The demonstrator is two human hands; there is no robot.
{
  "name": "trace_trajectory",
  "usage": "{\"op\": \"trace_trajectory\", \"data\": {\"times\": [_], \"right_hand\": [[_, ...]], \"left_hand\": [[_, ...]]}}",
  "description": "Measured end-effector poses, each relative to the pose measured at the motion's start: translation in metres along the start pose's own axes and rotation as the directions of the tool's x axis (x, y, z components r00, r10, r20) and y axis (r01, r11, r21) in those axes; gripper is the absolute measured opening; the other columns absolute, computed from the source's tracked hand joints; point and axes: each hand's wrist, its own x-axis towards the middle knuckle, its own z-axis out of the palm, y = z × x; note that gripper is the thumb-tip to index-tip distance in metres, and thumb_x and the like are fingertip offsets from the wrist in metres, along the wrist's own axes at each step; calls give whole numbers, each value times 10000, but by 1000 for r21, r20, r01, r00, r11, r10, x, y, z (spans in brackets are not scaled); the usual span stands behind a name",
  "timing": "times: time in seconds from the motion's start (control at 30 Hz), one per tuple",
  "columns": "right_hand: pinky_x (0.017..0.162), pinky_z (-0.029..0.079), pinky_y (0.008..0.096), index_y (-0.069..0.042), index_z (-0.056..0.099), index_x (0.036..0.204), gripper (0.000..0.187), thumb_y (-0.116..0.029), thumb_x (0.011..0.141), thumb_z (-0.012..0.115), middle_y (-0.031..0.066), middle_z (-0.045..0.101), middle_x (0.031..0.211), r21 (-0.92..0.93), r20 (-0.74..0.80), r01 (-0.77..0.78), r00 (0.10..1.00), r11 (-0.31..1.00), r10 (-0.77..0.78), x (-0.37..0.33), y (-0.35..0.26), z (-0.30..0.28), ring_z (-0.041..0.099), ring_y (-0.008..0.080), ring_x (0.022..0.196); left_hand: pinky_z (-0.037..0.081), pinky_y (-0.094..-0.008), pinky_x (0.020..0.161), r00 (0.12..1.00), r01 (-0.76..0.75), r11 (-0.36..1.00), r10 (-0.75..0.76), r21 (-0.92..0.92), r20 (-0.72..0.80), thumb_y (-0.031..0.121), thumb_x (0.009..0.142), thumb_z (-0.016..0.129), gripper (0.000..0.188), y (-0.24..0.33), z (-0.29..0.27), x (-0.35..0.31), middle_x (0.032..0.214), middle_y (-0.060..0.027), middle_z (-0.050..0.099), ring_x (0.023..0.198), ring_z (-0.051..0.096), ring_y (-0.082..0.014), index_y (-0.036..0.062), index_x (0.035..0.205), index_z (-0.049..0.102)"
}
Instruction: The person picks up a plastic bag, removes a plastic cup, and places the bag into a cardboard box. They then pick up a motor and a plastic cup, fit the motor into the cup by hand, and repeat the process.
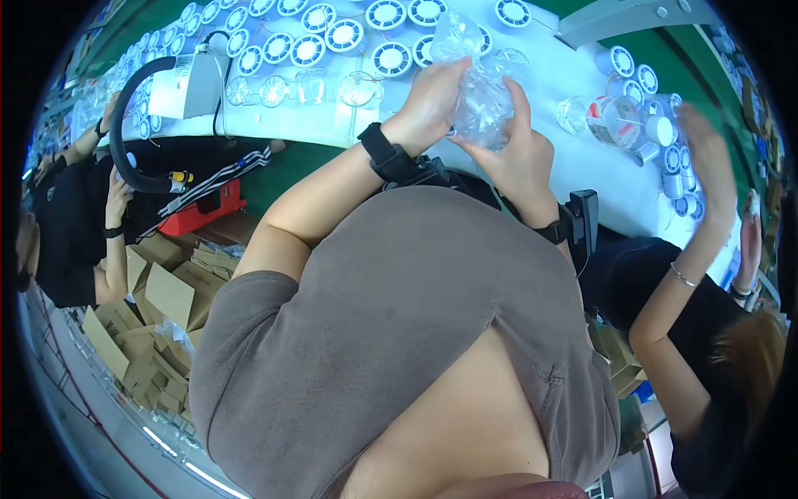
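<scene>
A crumpled clear plastic bag (482,104) is held between my hands, above the near edge of the white table (424,150). My left hand (436,104) is closed on the bag's left side. From the right, my right hand (519,158) pinches it with thumb and fingers. Whether anything lies inside the bag I cannot tell. Just beyond are several round white units (391,60) with blue radial slots. Left of my left hand, clear round plastic pieces (359,89) rest on the tabletop.
A large clear bottle (615,121) lies to the right, near a co-worker's raised arm (706,175). At left stand a white box-shaped machine (174,87) and a black hose (119,116). Another person (71,224) works there. Cardboard boxes (158,333) pile up below, beside a red case (204,212).
</scene>
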Motion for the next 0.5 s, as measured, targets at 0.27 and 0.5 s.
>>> {"op": "trace_trajectory", "data": {"times": [0.27, 0.5], "right_hand": [[682, 431, 247, 10, 398, 1103, 522, -151, 673, 645, 97, 562, 907, 798, 92, -146, 988, 584, 122, -9, 42, 3, 558, 144, 784], [523, 379, 195, -20, 488, 932, 283, -165, 719, 605, 5, 547, 762, 916, 296, -331, 938, 225, 179, -16, 73, -4, 500, 58, 649]], "left_hand": [[377, -231, 514, 990, -96, 937, 126, 337, -68, 235, 827, 465, 242, -9, -7, -7, 652, -16, 494, 596, 473, -90, 22, 728, 518], [355, -265, 443, 986, -165, 608, 103, 776, 128, 399, 810, 432, 430, -14, -3, -17, 487, -47, 453, 467, 462, -141, 15, 640, 522]]}}
